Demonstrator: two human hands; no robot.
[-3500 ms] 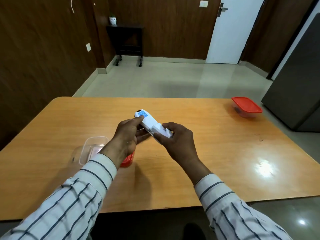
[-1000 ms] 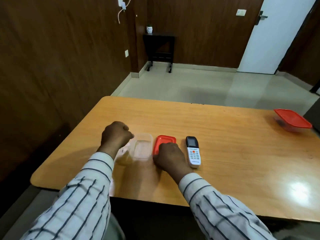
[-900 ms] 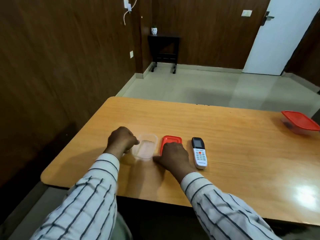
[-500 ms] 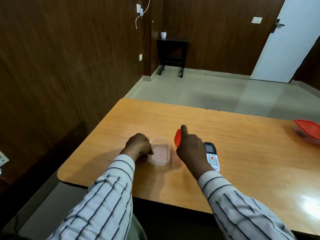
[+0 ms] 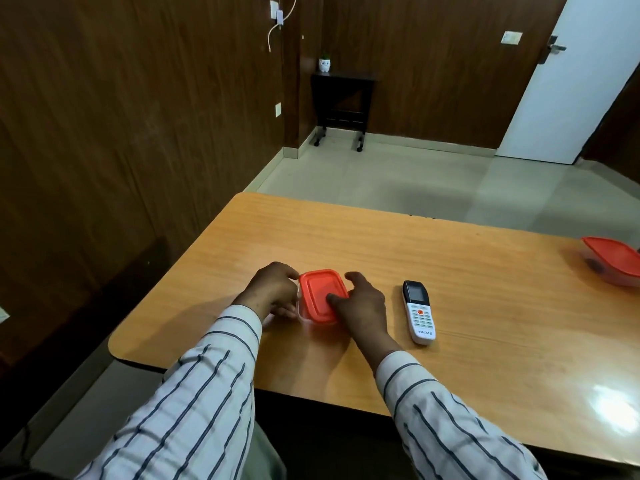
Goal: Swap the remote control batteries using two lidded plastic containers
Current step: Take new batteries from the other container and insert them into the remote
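Observation:
A small clear container with a red lid (image 5: 320,294) on top sits on the wooden table (image 5: 467,271) near its left front. My left hand (image 5: 273,289) grips the container's left side, its clear wall mostly hidden. My right hand (image 5: 360,303) rests on the lid's right edge, thumb pressing on top. The white remote (image 5: 419,311) lies face up, buttons showing, just right of my right hand, untouched. A second container with a red lid (image 5: 614,261) stands at the table's far right edge.
The table's left edge and rounded corner are close to my left hand. A dark wood wall runs along the left. A small black side table (image 5: 341,105) with a tiny pot stands across the tiled floor, and a white door (image 5: 554,81) is at the back right.
The remote went from both hands down onto the table. My right hand picked the red lid up off the table and put it on the clear container, which my left hand holds.

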